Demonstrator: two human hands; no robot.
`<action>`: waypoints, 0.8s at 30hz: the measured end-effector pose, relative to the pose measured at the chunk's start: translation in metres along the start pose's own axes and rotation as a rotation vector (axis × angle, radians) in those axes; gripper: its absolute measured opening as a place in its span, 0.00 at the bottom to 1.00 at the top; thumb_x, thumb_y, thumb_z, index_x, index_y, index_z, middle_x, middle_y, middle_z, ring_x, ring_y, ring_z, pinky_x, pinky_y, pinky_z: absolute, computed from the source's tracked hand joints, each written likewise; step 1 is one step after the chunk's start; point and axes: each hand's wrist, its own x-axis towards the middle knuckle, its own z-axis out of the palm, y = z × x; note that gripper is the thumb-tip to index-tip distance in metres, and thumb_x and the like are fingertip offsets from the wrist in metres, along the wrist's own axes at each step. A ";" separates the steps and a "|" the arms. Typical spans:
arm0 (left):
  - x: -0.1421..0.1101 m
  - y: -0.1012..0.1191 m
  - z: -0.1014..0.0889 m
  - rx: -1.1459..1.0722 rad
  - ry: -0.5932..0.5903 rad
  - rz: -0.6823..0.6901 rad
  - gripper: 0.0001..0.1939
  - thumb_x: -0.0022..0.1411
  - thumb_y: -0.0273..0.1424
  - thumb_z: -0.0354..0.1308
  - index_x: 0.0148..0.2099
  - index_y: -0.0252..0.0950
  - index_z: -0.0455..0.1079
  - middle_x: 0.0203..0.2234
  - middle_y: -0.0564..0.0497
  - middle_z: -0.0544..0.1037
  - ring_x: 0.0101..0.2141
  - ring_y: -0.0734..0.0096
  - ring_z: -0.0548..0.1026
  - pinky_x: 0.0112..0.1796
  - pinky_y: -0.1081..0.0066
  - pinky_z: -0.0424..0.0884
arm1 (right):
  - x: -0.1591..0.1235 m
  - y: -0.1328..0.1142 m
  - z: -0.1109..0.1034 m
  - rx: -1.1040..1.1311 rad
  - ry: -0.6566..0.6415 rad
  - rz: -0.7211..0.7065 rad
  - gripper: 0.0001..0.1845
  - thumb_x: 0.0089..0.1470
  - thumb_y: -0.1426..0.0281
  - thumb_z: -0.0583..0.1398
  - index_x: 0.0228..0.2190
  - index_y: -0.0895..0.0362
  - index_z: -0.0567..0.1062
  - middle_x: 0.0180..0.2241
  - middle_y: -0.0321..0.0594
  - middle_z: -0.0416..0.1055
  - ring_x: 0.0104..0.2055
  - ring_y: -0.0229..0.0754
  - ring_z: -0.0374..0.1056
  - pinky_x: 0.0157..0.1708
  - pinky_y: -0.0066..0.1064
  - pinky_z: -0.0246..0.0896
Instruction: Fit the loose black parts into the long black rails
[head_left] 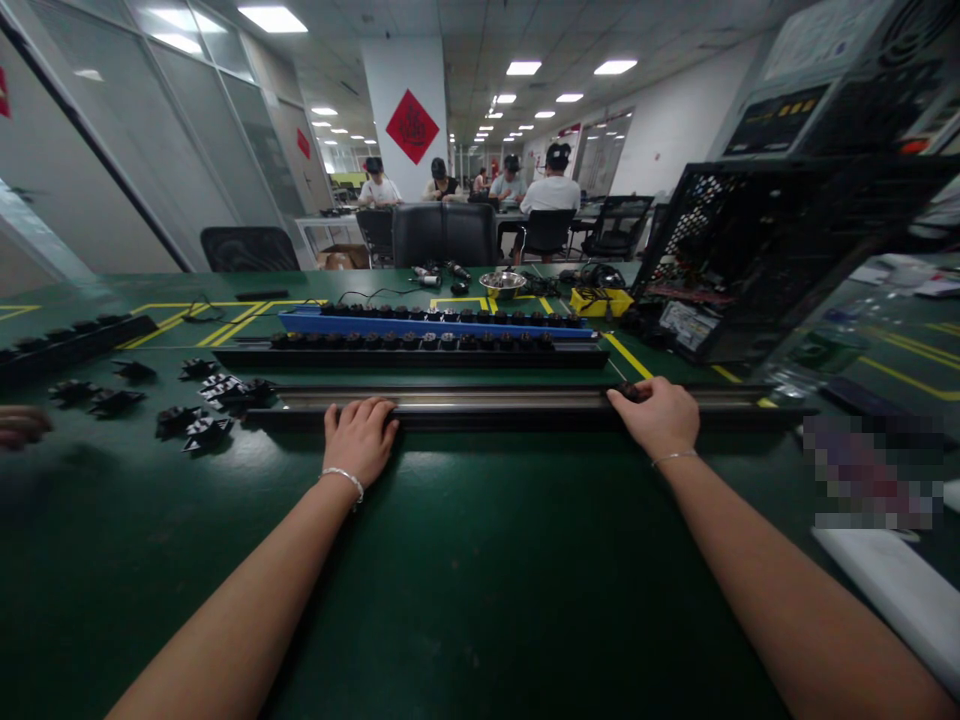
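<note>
A long black metal rail lies across the green table in front of me. My left hand rests on its near edge, left of the middle, with fingers curled over the rail. My right hand grips the rail further right, fingers closed round it and over a small black part. Both wrists wear thin bracelets.
Behind the rail lie a black socket strip and a blue-backed one. Several loose black socket modules are scattered at the left. An open computer chassis stands at the right. Someone's fingers show at the far left. People sit at a far table.
</note>
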 end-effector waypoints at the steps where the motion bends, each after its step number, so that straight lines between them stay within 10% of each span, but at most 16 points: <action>1: 0.000 0.000 0.000 0.001 0.000 -0.001 0.19 0.64 0.39 0.42 0.52 0.42 0.66 0.51 0.48 0.72 0.52 0.56 0.64 0.56 0.47 0.49 | 0.000 0.000 0.000 0.003 0.001 -0.003 0.17 0.40 0.54 0.60 0.24 0.55 0.69 0.28 0.44 0.71 0.34 0.50 0.65 0.37 0.40 0.59; 24: -0.001 -0.001 0.002 -0.016 0.014 0.010 0.19 0.64 0.39 0.42 0.52 0.42 0.66 0.51 0.47 0.72 0.52 0.57 0.64 0.56 0.47 0.48 | -0.006 -0.011 0.005 0.046 -0.017 -0.043 0.19 0.42 0.51 0.60 0.24 0.55 0.68 0.27 0.43 0.71 0.34 0.49 0.65 0.37 0.40 0.59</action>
